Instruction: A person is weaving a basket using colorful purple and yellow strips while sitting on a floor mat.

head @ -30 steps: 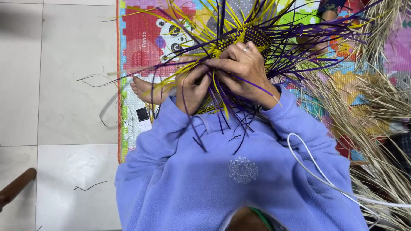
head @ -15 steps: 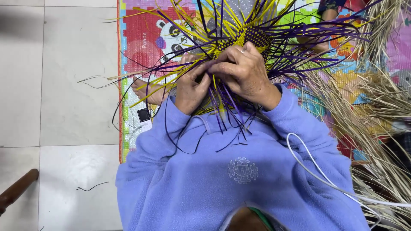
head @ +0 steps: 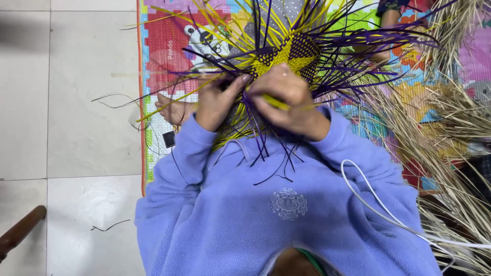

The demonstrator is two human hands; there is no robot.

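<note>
A small woven patch (head: 296, 53) of yellow and purple sits just beyond the hands, most strips (head: 358, 38) loose, while the left hand (head: 217, 99) and right hand (head: 289, 97) pinch strands at its near edge.

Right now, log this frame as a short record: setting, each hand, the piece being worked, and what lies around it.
setting: person in a lilac fleece top seated over a colourful play mat on a tiled floor
left hand: fingers spread, gripping yellow and purple strips at the weave's near edge
right hand: closed on a yellow strip
workpiece: woven panel of yellow and purple strips, loose ends fanning outward
surroundings: bare foot at left, dry straw pile at right, white cable across the sleeve
</note>
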